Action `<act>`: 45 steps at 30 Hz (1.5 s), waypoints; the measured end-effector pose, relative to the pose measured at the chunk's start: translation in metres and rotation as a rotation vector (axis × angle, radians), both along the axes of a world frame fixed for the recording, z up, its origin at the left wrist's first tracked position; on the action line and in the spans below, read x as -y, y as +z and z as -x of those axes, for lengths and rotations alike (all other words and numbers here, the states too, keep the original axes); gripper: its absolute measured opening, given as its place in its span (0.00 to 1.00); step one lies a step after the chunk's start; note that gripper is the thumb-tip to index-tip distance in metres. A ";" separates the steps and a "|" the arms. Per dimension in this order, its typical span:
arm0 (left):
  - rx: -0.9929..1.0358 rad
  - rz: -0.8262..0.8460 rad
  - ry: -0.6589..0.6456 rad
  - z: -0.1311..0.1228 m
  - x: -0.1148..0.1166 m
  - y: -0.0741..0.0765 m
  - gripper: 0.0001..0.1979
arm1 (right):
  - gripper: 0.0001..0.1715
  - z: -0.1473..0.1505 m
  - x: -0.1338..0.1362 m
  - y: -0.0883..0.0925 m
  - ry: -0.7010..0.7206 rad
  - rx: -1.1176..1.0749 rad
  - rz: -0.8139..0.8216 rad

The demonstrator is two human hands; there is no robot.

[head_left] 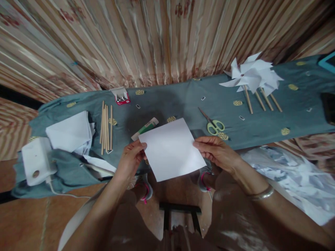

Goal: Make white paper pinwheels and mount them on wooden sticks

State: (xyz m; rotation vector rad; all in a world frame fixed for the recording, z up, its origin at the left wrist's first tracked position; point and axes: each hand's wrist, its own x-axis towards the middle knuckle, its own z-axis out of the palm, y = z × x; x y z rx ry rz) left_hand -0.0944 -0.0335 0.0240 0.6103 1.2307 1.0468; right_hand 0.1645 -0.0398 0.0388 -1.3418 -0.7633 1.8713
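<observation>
Curtain (162, 42): It hung in folds behind the table (180, 92), which we saw covered with a grey-green cloth with small yellow prints.
White sheet (172, 150): It was in the air above the near edge of the table, flat, and we could find no cut in it, so we judged its shaping not yet begun.
Left hand (132, 155): It pinched the left edge of the white sheet between thumb and fingers.
Right hand (216, 150): It pinched the right edge in the same manner.
Pinwheels (255, 75): They lay in a group on the right, four sticks showing below them, and we counted this part as done.
Paper stack (69, 130): It lay on the left, and beside it were loose sticks (105, 125) and an open red box (125, 99) with small metal pieces; we judged these as still unused.
Scissors (216, 126): They lay just beyond the right hand, and nobody held them.
Hard to see: The white sheet partly covered a green-and-white tube (144, 129); the pinwheels overlapped, so we could not count them surely; a dark object (329, 108) was cut off at the right border.
</observation>
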 end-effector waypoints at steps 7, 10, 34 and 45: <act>-0.027 -0.025 -0.010 -0.003 0.002 0.001 0.12 | 0.16 0.005 0.001 -0.001 0.000 0.033 -0.024; -0.043 -0.040 0.015 -0.003 0.000 0.002 0.16 | 0.18 0.006 0.002 -0.001 -0.011 0.052 -0.013; 0.093 0.114 0.059 0.000 -0.002 -0.007 0.21 | 0.17 0.014 0.005 -0.002 -0.032 -0.387 0.090; 0.090 0.112 0.049 -0.002 0.000 -0.010 0.19 | 0.19 0.018 0.005 -0.004 -0.007 -0.463 0.127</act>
